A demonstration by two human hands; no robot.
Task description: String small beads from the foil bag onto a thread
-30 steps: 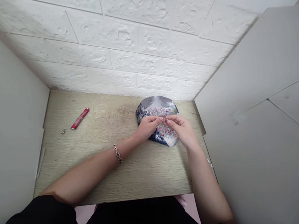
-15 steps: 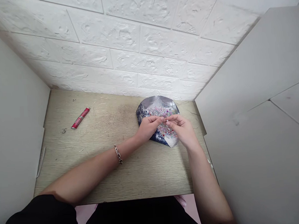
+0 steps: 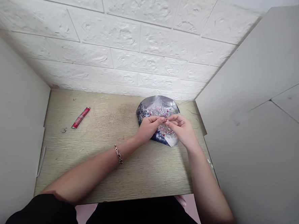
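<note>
Over a dark blue and silver patterned bag (image 3: 159, 137), my left hand (image 3: 148, 127) and my right hand (image 3: 183, 128) meet at the fingertips. Many small, mixed-colour beads (image 3: 169, 130) lie in the bag's open, shiny middle. My left thumb and forefinger are pinched together; whatever sits between them is too small to make out. The right thumb and forefinger close on a tiny pale piece (image 3: 167, 121) that looks like a bead. Part of the bag is hidden behind both hands.
To the left lies a red tube-shaped packet (image 3: 81, 118), with a small metallic piece (image 3: 64, 130) beside it and another small piece (image 3: 74, 99) farther back. A white brick-patterned wall (image 3: 126, 59) closes off the wooden table (image 3: 101, 121); pale panels flank both sides.
Both hands stay almost in place at the bag, with their fingertips still pinched together. My right fingers have shifted very slightly; the bag and the other things have not moved.
</note>
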